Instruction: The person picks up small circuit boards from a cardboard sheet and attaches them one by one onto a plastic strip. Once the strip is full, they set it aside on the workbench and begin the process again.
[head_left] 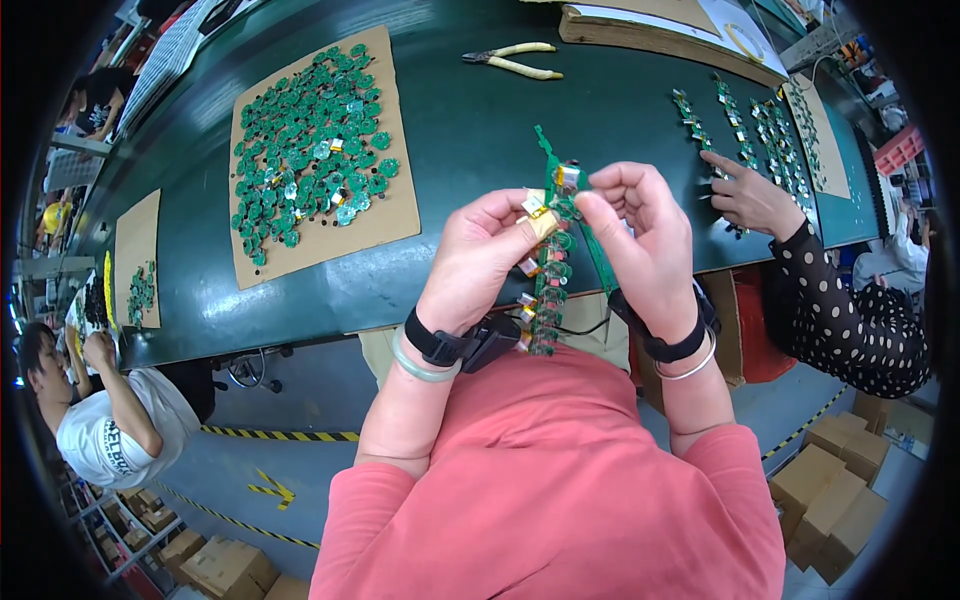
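A green strip of small round circuit boards hangs upright between both hands, held above the near edge of the dark green worktable, its lower end reaching down to wrist level and its thin top tail rising above the fingers. The left hand pinches the strip's upper part from the left, thumb and forefinger closed on a small yellow-taped component attached to it. The right hand pinches the same upper part from the right, fingertips closed on the strip just below a second taped component; the remaining fingers curl loosely. Both wrists carry black bands and a bangle. On the table to the left lies a cardboard sheet covered with loose green round boards. Beyond the strip lie yellow-handled pliers. To the right, another person's hand, in a dotted sleeve, rests on rows of similar strips.
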